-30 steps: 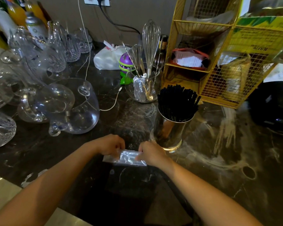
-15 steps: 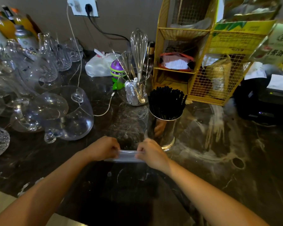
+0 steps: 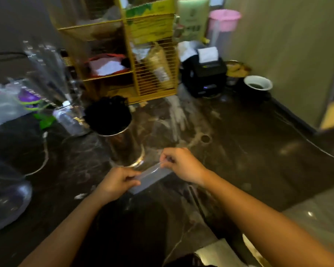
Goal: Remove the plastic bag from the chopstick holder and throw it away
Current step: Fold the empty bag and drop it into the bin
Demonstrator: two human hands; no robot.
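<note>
A clear plastic bag [image 3: 149, 177], folded into a flat strip, is stretched between both hands just above the dark marble counter [image 3: 239, 151]. My left hand [image 3: 117, 182] pinches its near-left end and my right hand [image 3: 181, 163] pinches its far-right end. The shiny metal chopstick holder [image 3: 121, 145] stands just behind the hands, full of black chopsticks [image 3: 106, 112], with no bag on it. The frame is blurred by motion.
A yellow wire rack [image 3: 127, 60] stands behind the holder. A black receipt printer [image 3: 206, 74], a white bowl [image 3: 257, 83] and a pink-lidded container [image 3: 223, 22] sit at the back right by the wall. Glassware [image 3: 6, 201] and a utensil jar [image 3: 69, 116] crowd the left.
The view has swung to the right, so the printer and wall corner now show. Both hands keep hold of the bag, which now lies tilted, right end farther away.
</note>
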